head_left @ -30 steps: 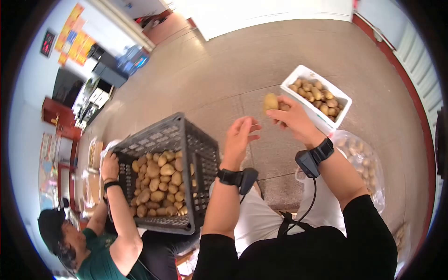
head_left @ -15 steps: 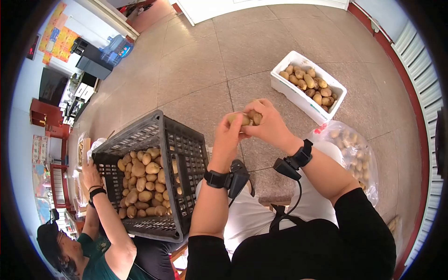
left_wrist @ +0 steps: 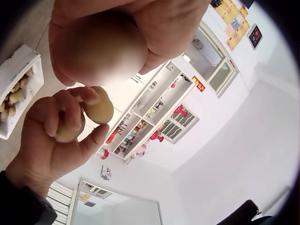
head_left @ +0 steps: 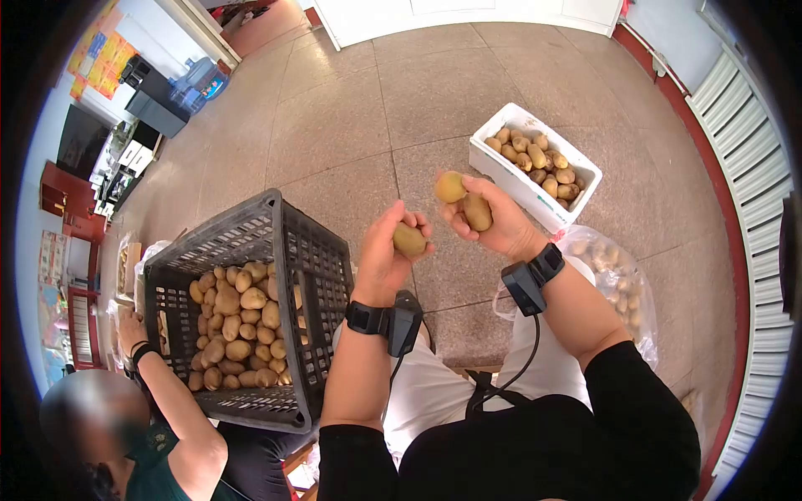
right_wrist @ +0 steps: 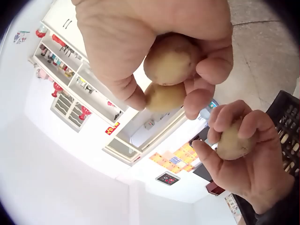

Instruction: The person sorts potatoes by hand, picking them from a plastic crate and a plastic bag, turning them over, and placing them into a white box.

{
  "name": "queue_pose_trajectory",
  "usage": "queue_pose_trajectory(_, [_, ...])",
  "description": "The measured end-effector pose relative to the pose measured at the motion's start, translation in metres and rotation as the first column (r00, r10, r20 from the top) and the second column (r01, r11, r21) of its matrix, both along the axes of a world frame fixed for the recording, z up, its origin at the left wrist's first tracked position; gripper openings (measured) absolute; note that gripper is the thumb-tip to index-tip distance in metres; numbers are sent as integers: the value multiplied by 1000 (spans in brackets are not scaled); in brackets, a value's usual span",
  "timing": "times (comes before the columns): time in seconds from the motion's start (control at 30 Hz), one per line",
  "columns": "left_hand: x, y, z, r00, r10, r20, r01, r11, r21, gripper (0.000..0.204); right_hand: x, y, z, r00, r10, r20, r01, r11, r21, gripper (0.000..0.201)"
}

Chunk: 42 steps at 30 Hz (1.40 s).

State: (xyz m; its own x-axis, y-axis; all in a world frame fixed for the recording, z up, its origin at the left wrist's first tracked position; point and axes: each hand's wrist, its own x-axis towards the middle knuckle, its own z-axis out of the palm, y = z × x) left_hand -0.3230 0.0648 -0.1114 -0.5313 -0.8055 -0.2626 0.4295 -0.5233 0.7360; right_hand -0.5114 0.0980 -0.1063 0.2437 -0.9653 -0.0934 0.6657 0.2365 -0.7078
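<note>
From the head camera, the left hand curls around one potato, held above the tiled floor just right of the black crate of potatoes. The right hand grips two potatoes (one at the fingertips, one against the palm), just short of the white foam box, near its front-left corner. A clear bag of potatoes lies beside the right forearm.

From the left wrist, the left hand's fingers wrap the potato close to the lens; the right hand with its pair sits below.

From the right wrist, the right hand clamps both potatoes between thumb and fingers; the left hand pinches its one lower right.
</note>
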Motion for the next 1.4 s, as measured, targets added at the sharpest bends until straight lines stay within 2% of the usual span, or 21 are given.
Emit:
queue_pose_trajectory(0.03, [0,0,0,1000,-5,9,6,999,-41,23,0,0,-1,998,56,38,-57,998,21,34])
queue_pose_trajectory(0.17, [-3,2,8,995,8,97,3,994,-110,26,3,-2,-7,994,109,9,-109,993,52,38])
queue_pose_trajectory(0.23, [-4,5,10,991,-12,130,37,981,-191,42,6,-1,-7,988,154,-29,-150,984,99,39])
queue_pose_trajectory(0.33, [-6,7,15,986,-93,142,120,973,-196,49,8,-1,-13,978,200,-55,-192,972,134,41])
queue_pose_trajectory(0.47, [-8,3,1,969,-173,178,213,946,-243,45,15,-3,-17,964,250,-90,-241,965,107,41])
queue_pose_trajectory(0.57, [-9,2,-3,954,-208,217,261,931,-254,41,18,-1,-15,963,207,-171,-173,966,195,43])
queue_pose_trajectory(0.63, [-10,5,-1,973,-135,185,164,974,-156,34,15,-1,-17,962,240,-134,-222,966,135,44])
queue_pose_trajectory(0.67, [-10,4,-2,973,-136,186,166,974,-156,34,13,-1,-16,962,239,-134,-221,966,135,44])
queue_pose_trajectory(0.73, [-7,1,-3,988,-29,154,45,994,-103,29,10,-3,-15,986,116,-122,-89,973,211,45])
queue_pose_trajectory(0.77, [-6,1,-2,987,-30,155,46,994,-103,29,10,-3,-16,986,116,-121,-88,973,211,45])
queue_pose_trajectory(0.83, [-5,2,2,987,89,137,-87,996,-19,26,9,-6,-22,995,-57,-83,77,960,269,43])
queue_pose_trajectory(0.97, [0,-4,-6,993,68,95,-68,998,-2,28,3,-10,-31,993,-117,-9,115,956,269,36])
queue_pose_trajectory(1.03, [2,-2,-12,993,69,91,-70,998,-2,28,1,-6,-40,990,-33,134,26,998,55,32])
queue_pose_trajectory(1.07, [2,-3,-9,992,47,113,-51,998,32,28,3,4,-42,989,-39,141,28,996,81,32])
queue_pose_trajectory(1.13, [0,-4,-6,994,39,104,-44,998,41,29,-1,-2,-25,993,-112,-34,115,988,107,37])
queue_pose_trajectory(1.3, [-1,-5,-6,996,-23,82,19,998,54,31,-10,-1,-23,979,-135,-150,140,990,23,42])
queue_pose_trajectory(1.37, [-2,-3,-7,994,-95,52,93,995,29,33,-15,4,-21,974,-127,-189,129,992,1,42])
queue_pose_trajectory(1.4, [-3,-1,-5,989,-134,59,134,991,-2,34,-16,7,-19,951,-151,-270,149,988,-27,40])
